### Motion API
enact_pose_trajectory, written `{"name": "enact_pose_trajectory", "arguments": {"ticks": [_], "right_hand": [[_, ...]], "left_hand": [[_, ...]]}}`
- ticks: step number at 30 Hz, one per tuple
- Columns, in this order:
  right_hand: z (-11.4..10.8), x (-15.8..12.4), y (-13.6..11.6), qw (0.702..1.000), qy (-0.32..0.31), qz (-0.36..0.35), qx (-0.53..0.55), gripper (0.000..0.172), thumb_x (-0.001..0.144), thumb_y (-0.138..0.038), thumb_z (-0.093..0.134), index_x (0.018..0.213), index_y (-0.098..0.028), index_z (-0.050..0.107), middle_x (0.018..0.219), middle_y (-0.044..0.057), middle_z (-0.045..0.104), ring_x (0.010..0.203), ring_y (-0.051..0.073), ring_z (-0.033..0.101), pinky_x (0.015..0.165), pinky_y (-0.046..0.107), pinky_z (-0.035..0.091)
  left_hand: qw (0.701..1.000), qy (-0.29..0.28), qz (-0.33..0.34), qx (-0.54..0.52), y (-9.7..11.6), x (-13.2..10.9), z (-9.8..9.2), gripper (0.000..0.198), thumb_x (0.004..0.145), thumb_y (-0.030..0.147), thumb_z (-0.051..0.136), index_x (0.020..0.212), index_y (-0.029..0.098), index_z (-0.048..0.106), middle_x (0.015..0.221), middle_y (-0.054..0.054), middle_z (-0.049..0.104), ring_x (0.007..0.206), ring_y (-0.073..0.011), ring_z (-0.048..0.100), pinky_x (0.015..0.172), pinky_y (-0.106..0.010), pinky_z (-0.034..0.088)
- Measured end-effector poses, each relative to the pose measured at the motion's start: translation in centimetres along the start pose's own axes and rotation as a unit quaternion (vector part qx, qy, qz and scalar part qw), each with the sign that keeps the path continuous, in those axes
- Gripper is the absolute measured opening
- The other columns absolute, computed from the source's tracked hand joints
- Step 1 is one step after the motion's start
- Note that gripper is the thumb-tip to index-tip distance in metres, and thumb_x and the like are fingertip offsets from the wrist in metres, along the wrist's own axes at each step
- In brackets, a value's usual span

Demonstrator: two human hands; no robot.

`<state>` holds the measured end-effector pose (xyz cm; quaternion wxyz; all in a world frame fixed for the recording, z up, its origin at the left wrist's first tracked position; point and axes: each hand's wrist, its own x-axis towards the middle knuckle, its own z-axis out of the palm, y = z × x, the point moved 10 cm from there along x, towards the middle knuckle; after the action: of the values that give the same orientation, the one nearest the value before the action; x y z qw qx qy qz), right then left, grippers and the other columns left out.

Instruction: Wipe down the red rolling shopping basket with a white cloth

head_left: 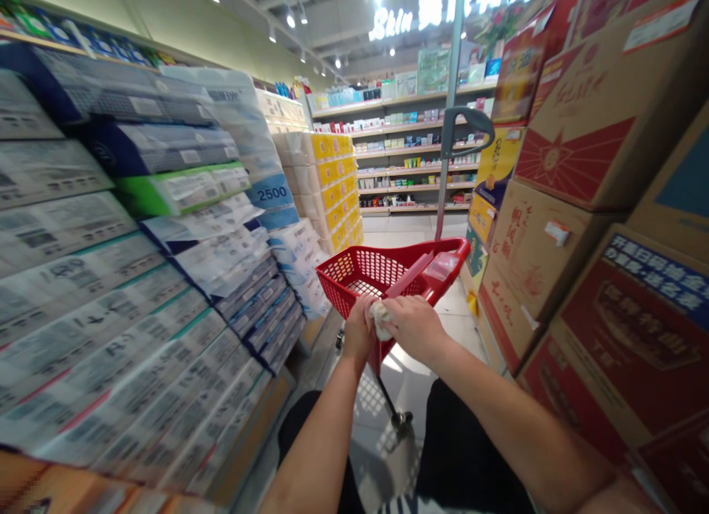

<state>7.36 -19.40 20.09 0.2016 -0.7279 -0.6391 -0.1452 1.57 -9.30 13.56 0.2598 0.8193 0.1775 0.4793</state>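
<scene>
Both my hands meet in front of me, just at the near rim of a red plastic shopping trolley basket (354, 274). My left hand (357, 331) and my right hand (413, 323) are both closed around a small crumpled white wad (380, 319), like tissue or cloth, pinched between them. The basket's mesh looks empty from here. Its grey pull handle (462, 126) stands up on a pole behind the basket.
Stacked packs of tissue paper (111, 278) fill the shelves on my left. Cardboard cartons (581, 204) are piled high on my right. A narrow tiled aisle (404, 237) runs ahead to far shelves of small goods (404, 148).
</scene>
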Motion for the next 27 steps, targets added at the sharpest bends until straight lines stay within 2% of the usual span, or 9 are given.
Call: {"name": "enact_pose_trajectory", "arguments": {"ticks": [2,4,10,13,16,19,22,25,27], "right_hand": [[0.5,0.8,-0.3,0.997,-0.074,0.018,-0.023,0.019,0.088,-0.034,0.062,0.095,-0.017,0.066,0.090,0.007,0.070,0.084,0.024,0.063,0.076,0.035,0.039],[0.8,0.8,-0.8,0.995,-0.090,0.008,-0.043,0.020,0.090,-0.030,0.058,0.101,-0.016,0.066,0.092,0.008,0.070,0.083,0.025,0.063,0.074,0.036,0.038],[0.7,-2.2,-3.0,0.987,0.018,-0.154,-0.046,0.039,0.092,-0.021,0.050,0.132,-0.022,0.052,0.133,0.011,0.056,0.105,0.026,0.056,0.086,0.040,0.036],[0.8,-2.5,-2.3,0.988,0.015,-0.152,-0.014,0.046,0.089,-0.019,0.053,0.135,-0.019,0.048,0.136,0.012,0.054,0.106,0.026,0.056,0.089,0.041,0.040],[0.4,-2.0,-1.5,0.990,0.045,-0.119,0.058,0.056,0.082,-0.016,0.059,0.136,-0.013,0.046,0.134,0.014,0.055,0.110,0.027,0.057,0.093,0.042,0.044],[-0.9,-1.7,-0.6,0.974,0.114,-0.094,0.171,0.057,0.077,-0.010,0.059,0.133,-0.014,0.048,0.135,0.015,0.052,0.123,0.026,0.051,0.100,0.040,0.046],[-2.1,-1.3,0.3,0.945,0.116,-0.105,0.288,0.050,0.076,-0.010,0.060,0.125,-0.017,0.056,0.130,0.013,0.055,0.121,0.023,0.054,0.101,0.036,0.048],[-3.6,-0.4,2.3,0.925,0.067,-0.126,0.351,0.023,0.083,-0.020,0.062,0.104,-0.021,0.069,0.108,0.006,0.068,0.102,0.019,0.064,0.091,0.032,0.053],[-5.4,0.3,5.6,0.940,0.124,-0.089,0.305,0.017,0.090,-0.026,0.057,0.099,-0.021,0.071,0.102,0.005,0.071,0.099,0.018,0.065,0.092,0.034,0.051]], "left_hand": [[1.000,0.001,0.011,0.005,0.3,-0.1,-0.2,0.036,0.100,0.033,0.029,0.109,0.016,0.060,0.117,-0.009,0.062,0.117,-0.0178,0.055,0.110,-0.041,0.040],[1.000,0.006,0.017,0.006,0.4,-0.3,-0.5,0.035,0.099,0.034,0.033,0.110,0.015,0.060,0.118,-0.010,0.062,0.117,-0.0185,0.055,0.110,-0.041,0.040],[1.000,0.012,-0.019,-0.020,-0.5,-0.1,-1.1,0.037,0.099,0.037,0.031,0.102,0.017,0.062,0.115,-0.008,0.063,0.114,-0.0169,0.056,0.108,-0.039,0.042],[0.995,-0.006,-0.071,-0.069,-0.5,-0.1,-1.2,0.047,0.100,0.041,0.024,0.102,0.017,0.064,0.115,-0.008,0.064,0.117,-0.0173,0.055,0.110,-0.039,0.040],[0.989,0.009,-0.095,-0.113,1.8,-0.4,-2.2,0.052,0.102,0.044,0.018,0.126,0.017,0.056,0.131,-0.009,0.057,0.127,-0.0178,0.049,0.115,-0.039,0.034],[0.996,0.003,0.001,-0.092,6.7,-0.7,-2.5,0.055,0.102,0.045,0.019,0.146,0.018,0.035,0.148,-0.010,0.039,0.139,-0.0191,0.036,0.119,-0.039,0.027],[0.997,-0.032,0.062,-0.016,9.0,-0.9,-1.4,0.055,0.101,0.044,0.022,0.147,0.016,0.032,0.148,-0.012,0.039,0.138,-0.0205,0.037,0.116,-0.040,0.032],[0.996,-0.037,0.052,0.063,8.3,-0.5,-0.7,0.047,0.101,0.038,0.026,0.138,0.015,0.044,0.131,-0.012,0.056,0.122,-0.0199,0.052,0.106,-0.039,0.042],[0.991,-0.041,0.048,0.116,7.8,-0.2,-0.4,0.039,0.101,0.032,0.027,0.122,0.018,0.057,0.115,-0.008,0.064,0.108,-0.0186,0.059,0.104,-0.041,0.043]]}}
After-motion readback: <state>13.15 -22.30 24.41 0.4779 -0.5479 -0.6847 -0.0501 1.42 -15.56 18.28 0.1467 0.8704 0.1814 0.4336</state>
